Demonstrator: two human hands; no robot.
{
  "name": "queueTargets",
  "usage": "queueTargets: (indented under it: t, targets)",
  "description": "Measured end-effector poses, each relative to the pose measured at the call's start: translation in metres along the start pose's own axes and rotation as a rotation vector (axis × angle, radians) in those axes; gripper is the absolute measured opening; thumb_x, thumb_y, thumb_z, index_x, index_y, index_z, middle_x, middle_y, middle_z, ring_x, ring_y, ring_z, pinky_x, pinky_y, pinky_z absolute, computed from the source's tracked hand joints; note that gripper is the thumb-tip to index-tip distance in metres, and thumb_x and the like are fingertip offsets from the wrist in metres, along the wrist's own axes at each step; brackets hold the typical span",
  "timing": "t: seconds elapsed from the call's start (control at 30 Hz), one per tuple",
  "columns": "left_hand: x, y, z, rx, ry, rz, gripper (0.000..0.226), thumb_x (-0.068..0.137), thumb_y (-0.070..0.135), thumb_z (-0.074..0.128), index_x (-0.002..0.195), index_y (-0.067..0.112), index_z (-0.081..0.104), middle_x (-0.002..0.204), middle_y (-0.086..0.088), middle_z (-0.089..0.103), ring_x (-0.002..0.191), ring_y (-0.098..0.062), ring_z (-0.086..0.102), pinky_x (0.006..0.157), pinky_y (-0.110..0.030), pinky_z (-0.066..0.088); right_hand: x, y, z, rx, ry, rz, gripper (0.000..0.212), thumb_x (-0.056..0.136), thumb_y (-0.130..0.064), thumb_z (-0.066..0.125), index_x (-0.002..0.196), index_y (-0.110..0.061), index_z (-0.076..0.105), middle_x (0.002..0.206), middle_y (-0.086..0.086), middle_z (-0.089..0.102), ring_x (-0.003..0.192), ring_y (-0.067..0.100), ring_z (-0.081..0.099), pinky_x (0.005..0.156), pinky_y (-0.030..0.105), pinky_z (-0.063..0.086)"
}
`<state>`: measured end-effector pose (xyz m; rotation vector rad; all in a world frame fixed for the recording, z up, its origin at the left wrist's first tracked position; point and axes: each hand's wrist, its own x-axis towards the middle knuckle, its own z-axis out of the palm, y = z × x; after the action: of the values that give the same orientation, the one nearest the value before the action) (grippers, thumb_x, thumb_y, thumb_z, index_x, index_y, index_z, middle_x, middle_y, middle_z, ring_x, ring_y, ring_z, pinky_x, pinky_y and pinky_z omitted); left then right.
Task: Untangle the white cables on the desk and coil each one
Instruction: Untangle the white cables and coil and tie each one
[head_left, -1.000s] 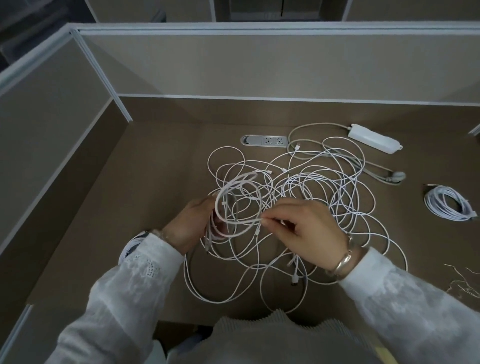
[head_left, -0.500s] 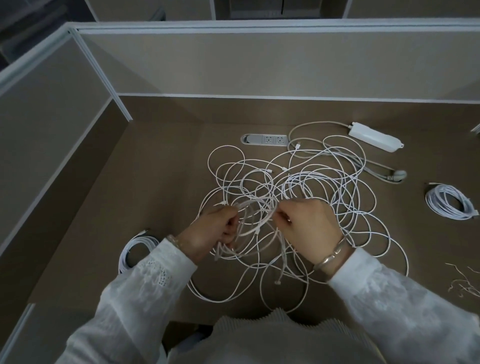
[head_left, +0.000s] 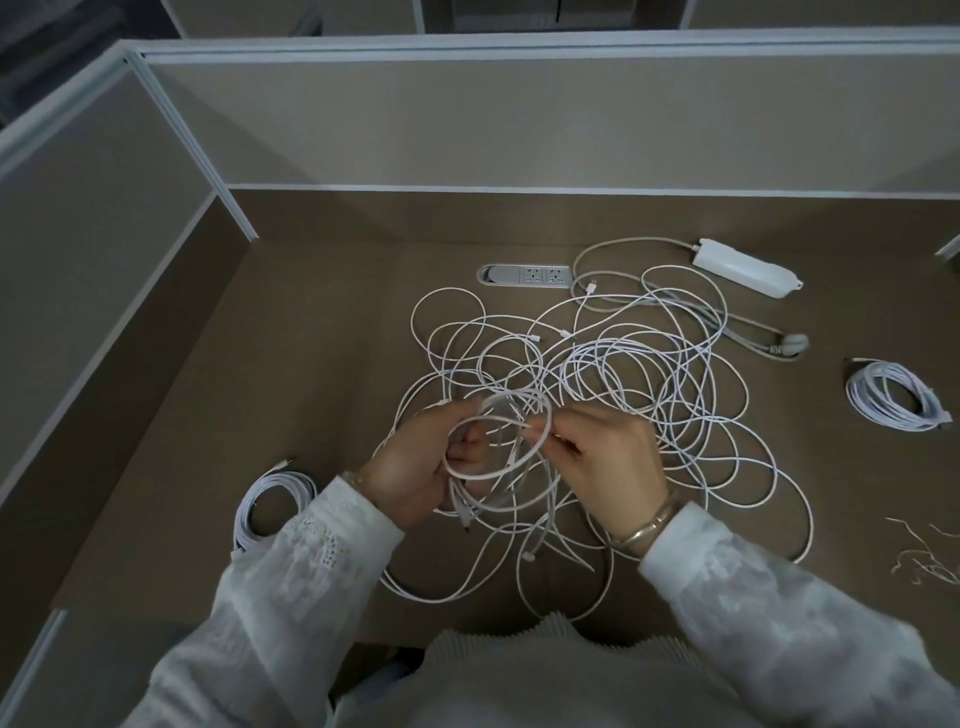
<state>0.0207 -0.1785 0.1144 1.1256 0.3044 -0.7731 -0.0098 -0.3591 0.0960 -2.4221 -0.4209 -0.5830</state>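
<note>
A big tangle of white cables (head_left: 639, 384) sprawls over the middle of the brown desk (head_left: 322, 395). Above its near left part I hold a small round coil of white cable (head_left: 498, 473). My left hand (head_left: 415, 467) grips the coil's left side, with its fingers curled through the loops. My right hand (head_left: 608, 462) pinches the coil's right edge between thumb and fingers. Loose strands and a connector end hang from the coil down to the desk. One finished coil (head_left: 270, 504) lies at the left by my sleeve, another finished coil (head_left: 893, 397) at the right.
A white power strip (head_left: 748, 267) with its grey cord and plug (head_left: 792, 343) lies at the back right. A recessed socket panel (head_left: 524, 274) sits in the desk behind the tangle. Thin wire ties (head_left: 924, 556) lie at the right edge. Partition walls close the left and back.
The loops in my hands were drawn flat between them half a second ago and now stand as a round coil again. My right hand has shifted to the coil's right edge.
</note>
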Motion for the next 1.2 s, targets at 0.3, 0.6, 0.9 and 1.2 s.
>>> queueTargets:
  t: [0.3, 0.6, 0.9, 1.2]
  targets:
    - [-0.008, 0.023, -0.019, 0.088, 0.021, 0.118, 0.042, 0.099, 0.032, 0.043, 0.061, 0.016, 0.031, 0.051, 0.002, 0.025, 0.041, -0.011, 0.025, 0.047, -0.023, 0.031, 0.010, 0.027, -0.018, 0.351, -0.347, 0.306, 0.007, 0.086, -0.028, 0.066, 0.082, -0.023, 0.068, 0.064, -0.003, 0.067, 0.059, 0.022, 0.061, 0.060, 0.043, 0.051]
    - [-0.012, 0.021, -0.013, 0.205, -0.054, 0.041, 0.038, 0.100, 0.024, 0.042, 0.065, 0.009, 0.041, 0.049, -0.004, 0.028, 0.037, -0.019, 0.036, 0.053, -0.034, 0.053, 0.011, 0.018, -0.020, 0.163, -0.211, 0.150, 0.005, 0.087, -0.025, 0.064, 0.084, -0.023, 0.068, 0.060, -0.008, 0.058, 0.052, 0.009, 0.052, 0.052, 0.033, 0.048]
    - [-0.010, 0.013, -0.012, 0.008, -0.133, -0.005, 0.029, 0.090, 0.026, 0.045, 0.065, 0.011, 0.041, 0.045, 0.000, 0.029, 0.039, -0.019, 0.037, 0.054, -0.032, 0.050, 0.007, 0.011, -0.014, 0.086, -0.205, 0.055, 0.009, 0.086, -0.017, 0.065, 0.090, -0.023, 0.068, 0.070, -0.010, 0.064, 0.057, 0.010, 0.057, 0.052, 0.034, 0.050]
    - [-0.011, 0.020, -0.016, 0.038, -0.235, -0.112, 0.033, 0.094, 0.030, 0.040, 0.068, 0.014, 0.051, 0.047, 0.007, 0.012, 0.031, -0.003, 0.018, 0.039, -0.020, 0.021, 0.013, 0.022, -0.015, 0.466, -0.205, 0.353, 0.008, 0.086, -0.016, 0.066, 0.085, -0.023, 0.070, 0.070, 0.005, 0.066, 0.067, 0.030, 0.060, 0.067, 0.046, 0.051]
